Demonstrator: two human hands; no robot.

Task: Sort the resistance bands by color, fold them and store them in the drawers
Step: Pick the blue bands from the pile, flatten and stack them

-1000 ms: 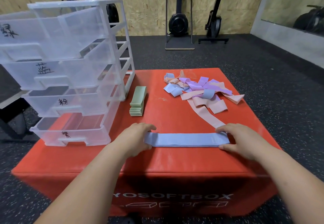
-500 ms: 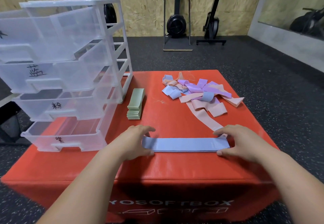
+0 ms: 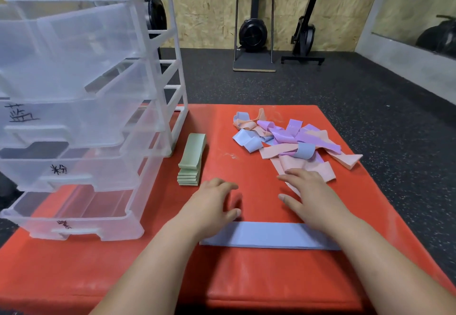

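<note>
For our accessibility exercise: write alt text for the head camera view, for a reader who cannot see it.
The left hand and right hand hover open past a flat blue band on a red padded box, near a tangled band pile. Folded green bands sit beside a clear drawer unit.

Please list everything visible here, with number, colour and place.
soft box: one, red, on the floor.
drawer unit: one, clear, four drawers, left on the box.
folded bands: one stack, green, beside the drawer unit.
loose bands: one pile, pink, purple, blue, far right.
flat band: one, blue, near the front edge.
rowing machines: at least two, black, back wall.
left hand: open, above the box.
right hand: open, at the pile's near edge.
</note>
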